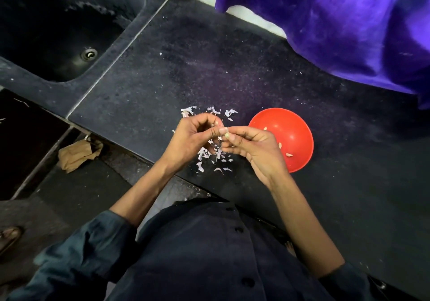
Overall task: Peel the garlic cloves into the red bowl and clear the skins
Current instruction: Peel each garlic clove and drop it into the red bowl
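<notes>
Clove (226,135) (apparently) between both hands (223,138)

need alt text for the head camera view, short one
Seen from above, two bare hands, left hand and right hand, pinch a garlic clove over scattered skins on a dark counter, beside a red bowl holding a few peeled cloves.

Garlic clove (226,135) mostly hidden in both grips; red bowl's (293,124) near rim behind right hand (251,147).

Left hand (194,135), right hand (252,146) raised together, fingers curled, fingertips meeting.
</notes>
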`<state>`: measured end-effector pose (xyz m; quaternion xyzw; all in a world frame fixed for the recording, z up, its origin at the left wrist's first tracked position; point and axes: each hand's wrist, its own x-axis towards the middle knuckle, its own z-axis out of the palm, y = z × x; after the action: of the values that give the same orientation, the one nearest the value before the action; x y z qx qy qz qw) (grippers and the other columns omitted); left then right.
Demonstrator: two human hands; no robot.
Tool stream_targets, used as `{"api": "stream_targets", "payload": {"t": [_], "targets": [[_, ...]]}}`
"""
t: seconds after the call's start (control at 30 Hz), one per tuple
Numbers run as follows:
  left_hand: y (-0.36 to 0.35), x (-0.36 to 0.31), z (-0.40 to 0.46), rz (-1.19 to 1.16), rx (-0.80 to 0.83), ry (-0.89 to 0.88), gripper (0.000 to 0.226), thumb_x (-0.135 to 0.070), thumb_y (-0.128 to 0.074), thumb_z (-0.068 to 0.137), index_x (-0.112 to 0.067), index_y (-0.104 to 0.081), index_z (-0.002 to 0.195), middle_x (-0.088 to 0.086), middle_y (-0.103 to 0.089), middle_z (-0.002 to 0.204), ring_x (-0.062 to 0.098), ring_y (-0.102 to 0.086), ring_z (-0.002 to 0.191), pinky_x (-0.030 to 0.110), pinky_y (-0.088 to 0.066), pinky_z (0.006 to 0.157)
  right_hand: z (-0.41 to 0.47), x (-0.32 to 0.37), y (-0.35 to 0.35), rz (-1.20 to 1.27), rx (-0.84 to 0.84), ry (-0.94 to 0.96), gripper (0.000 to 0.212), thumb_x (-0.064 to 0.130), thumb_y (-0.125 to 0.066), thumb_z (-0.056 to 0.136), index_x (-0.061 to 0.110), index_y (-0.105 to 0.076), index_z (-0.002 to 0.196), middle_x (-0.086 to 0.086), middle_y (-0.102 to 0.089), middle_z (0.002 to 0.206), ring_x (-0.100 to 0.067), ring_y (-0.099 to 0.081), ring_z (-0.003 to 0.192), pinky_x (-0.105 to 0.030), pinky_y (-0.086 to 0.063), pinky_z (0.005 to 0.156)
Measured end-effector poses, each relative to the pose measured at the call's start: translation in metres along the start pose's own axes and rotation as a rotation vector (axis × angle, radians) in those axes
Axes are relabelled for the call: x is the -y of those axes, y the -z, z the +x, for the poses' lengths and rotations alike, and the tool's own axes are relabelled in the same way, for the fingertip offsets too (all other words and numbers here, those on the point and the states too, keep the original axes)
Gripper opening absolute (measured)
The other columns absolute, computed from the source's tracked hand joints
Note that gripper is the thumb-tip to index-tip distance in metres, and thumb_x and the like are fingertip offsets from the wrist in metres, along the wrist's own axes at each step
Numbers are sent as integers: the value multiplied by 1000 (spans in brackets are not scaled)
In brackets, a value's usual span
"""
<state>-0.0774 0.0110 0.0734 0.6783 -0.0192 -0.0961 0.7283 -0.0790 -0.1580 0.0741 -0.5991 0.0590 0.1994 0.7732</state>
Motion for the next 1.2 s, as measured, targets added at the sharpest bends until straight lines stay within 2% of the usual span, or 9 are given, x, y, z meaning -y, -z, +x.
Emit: {"api": "stream_targets", "payload": {"t": [0.13,0.4,0.57,0.67,0.8,0.93,1.07,1.2], "targets": [[-8,-3,-7,-54,19,-11,8,-14,-65,84,-7,-61,83,-3,-64,71,12,-60,62,24,-52,47,-8,3,3,49,21,-18,18,4,-66,79,1,-70,96,-11,-72,78,-21,-70,72,-29,-59,72],[-27,-2,-15,-72,4,-34,9,-16,-62,86,-9,-58,85,-4,-63,71,11,-60,61,25,-52,46,-17,5,14,129,75,-42,19,8,-67,75,4,-72,93,-11,-72,79,-19,-70,70,-26,-58,70],[-29,3,-18,51,-60,-93,5,-10,-61,93,-10,-58,88,-4,-62,72,13,-61,65,29,-54,49,-19,4,16,105,68,-31,21,6,-67,76,2,-70,96,-8,-73,81,-17,-70,74,-26,-58,72],[-26,4,-17,185,-104,-172,6,-12,-63,92,-10,-60,88,1,-60,79,21,-60,65,34,-55,50,-20,2,11,117,60,-24,25,0,-64,82,2,-66,107,-5,-71,85,-13,-68,76,-28,-58,75],[-16,4,-15,379,-148,-266,13,-18,-64,91,-6,-62,88,-2,-60,83,24,-60,70,42,-54,60,-19,-3,-4,164,41,-30,25,-3,-57,89,4,-64,111,0,-70,88,-9,-65,76,-31,-58,79],[-3,0,-16,382,-102,-288,12,-16,-62,93,-5,-62,90,3,-60,85,26,-60,73,47,-54,59,-18,-2,-21,292,23,-51,24,3,-59,83,3,-64,107,-3,-69,89,-10,-65,75,-30,-57,74],[6,-6,-16,388,-55,-317,15,-17,-61,93,-3,-63,91,1,-63,87,19,-61,78,45,-53,71,-18,-2,-32,397,16,-92,27,6,-58,82,4,-62,108,-4,-66,83,-10,-61,70,-30,-57,73],[11,-3,-18,348,-24,-282,18,-26,-59,93,-8,-64,92,-1,-65,92,23,-64,77,49,-55,66,-18,-2,-38,456,21,-105,29,4,-52,88,6,-62,115,-3,-68,91,-9,-58,70,-28,-57,71]]}}
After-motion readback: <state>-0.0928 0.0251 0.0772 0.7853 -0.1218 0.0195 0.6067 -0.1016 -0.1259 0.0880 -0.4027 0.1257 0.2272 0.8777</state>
